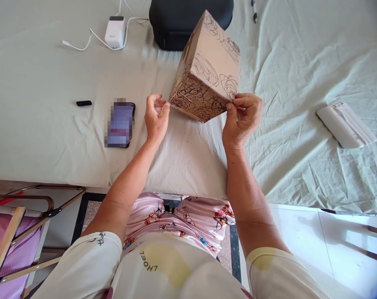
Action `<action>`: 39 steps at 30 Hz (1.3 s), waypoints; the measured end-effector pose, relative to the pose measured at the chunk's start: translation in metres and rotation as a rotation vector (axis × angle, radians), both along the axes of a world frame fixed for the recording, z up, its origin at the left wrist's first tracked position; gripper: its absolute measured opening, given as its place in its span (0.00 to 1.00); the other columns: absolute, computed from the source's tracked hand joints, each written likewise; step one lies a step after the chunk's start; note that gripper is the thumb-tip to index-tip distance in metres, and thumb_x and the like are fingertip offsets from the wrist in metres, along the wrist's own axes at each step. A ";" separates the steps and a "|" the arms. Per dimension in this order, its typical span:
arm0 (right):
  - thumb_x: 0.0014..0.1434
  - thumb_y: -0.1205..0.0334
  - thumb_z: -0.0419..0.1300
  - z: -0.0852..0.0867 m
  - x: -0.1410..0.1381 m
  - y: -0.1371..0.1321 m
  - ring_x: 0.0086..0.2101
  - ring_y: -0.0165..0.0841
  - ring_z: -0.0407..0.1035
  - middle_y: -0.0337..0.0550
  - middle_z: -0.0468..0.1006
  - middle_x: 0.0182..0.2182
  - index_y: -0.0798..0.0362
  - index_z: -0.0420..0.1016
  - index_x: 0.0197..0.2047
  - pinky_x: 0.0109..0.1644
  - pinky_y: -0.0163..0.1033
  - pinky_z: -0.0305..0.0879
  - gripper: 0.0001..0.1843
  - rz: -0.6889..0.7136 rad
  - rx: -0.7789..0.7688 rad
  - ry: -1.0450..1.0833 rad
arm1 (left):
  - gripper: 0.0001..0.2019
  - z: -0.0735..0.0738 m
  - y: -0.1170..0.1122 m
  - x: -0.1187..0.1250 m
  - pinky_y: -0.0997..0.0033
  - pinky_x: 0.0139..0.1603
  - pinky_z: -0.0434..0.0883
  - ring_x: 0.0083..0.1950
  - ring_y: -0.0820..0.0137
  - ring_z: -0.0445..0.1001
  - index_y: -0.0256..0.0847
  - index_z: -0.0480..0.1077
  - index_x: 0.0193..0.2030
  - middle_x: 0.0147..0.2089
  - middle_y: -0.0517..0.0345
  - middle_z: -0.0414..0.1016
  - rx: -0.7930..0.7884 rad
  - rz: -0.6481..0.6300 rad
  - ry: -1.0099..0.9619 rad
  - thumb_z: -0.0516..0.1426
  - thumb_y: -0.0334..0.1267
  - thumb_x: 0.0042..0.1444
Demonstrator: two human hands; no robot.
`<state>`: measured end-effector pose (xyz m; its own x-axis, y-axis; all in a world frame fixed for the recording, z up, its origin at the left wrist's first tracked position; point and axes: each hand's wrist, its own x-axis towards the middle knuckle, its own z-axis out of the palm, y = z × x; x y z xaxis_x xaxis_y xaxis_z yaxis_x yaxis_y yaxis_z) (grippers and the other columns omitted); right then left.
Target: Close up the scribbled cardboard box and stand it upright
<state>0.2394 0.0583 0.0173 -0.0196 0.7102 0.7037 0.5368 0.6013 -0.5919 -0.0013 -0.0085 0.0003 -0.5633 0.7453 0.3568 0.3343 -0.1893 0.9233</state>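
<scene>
A brown cardboard box (pixel 215 58) is in front of me, tilted with one corner toward me, its sides covered in black scribbled loops. At its right near corner, my right hand (pixel 242 116) pinches the edge between thumb and fingers. My left hand (pixel 157 116) is at the left near corner, fingers loosely curled and the thumb apart from them. Its thumb tip is at the corner; whether it touches the cardboard I cannot tell. The box's underside is hidden.
Behind the box is a black case (pixel 166 29). A white charger (pixel 115 33) with a cable, a small black object (pixel 84 103) and a phone (pixel 121 124) lie to the left. A white power-bank-like block (pixel 346 124) and a pen (pixel 254 11) lie right on the wrinkled cloth (pixel 300 166).
</scene>
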 end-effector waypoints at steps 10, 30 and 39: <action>0.78 0.42 0.48 -0.002 -0.013 -0.017 0.57 0.45 0.74 0.53 0.75 0.53 0.46 0.74 0.56 0.53 0.55 0.80 0.22 0.122 -0.066 -0.032 | 0.32 0.023 -0.016 0.012 0.54 0.71 0.72 0.72 0.56 0.71 0.51 0.65 0.68 0.67 0.45 0.70 0.137 0.008 0.160 0.53 0.71 0.70; 0.59 0.53 0.69 -0.012 -0.013 -0.010 0.52 0.52 0.70 0.51 0.79 0.46 0.49 0.68 0.39 0.61 0.61 0.69 0.15 0.141 -0.411 -0.396 | 0.27 0.027 -0.012 0.001 0.53 0.78 0.67 0.72 0.56 0.72 0.52 0.73 0.62 0.65 0.49 0.76 0.101 -0.011 0.194 0.52 0.68 0.72; 0.63 0.47 0.68 -0.014 -0.009 -0.007 0.41 0.43 0.75 0.44 0.77 0.37 0.47 0.68 0.41 0.51 0.54 0.76 0.17 0.171 -0.413 -0.197 | 0.30 0.016 -0.003 -0.009 0.57 0.77 0.68 0.74 0.59 0.71 0.52 0.75 0.63 0.65 0.50 0.78 0.096 0.036 0.134 0.48 0.70 0.72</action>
<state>0.2306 0.0512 0.0029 -0.2644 0.9042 0.3354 0.5764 0.4270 -0.6967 -0.0100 -0.0115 0.0163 -0.5312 0.6845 0.4992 0.4617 -0.2602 0.8480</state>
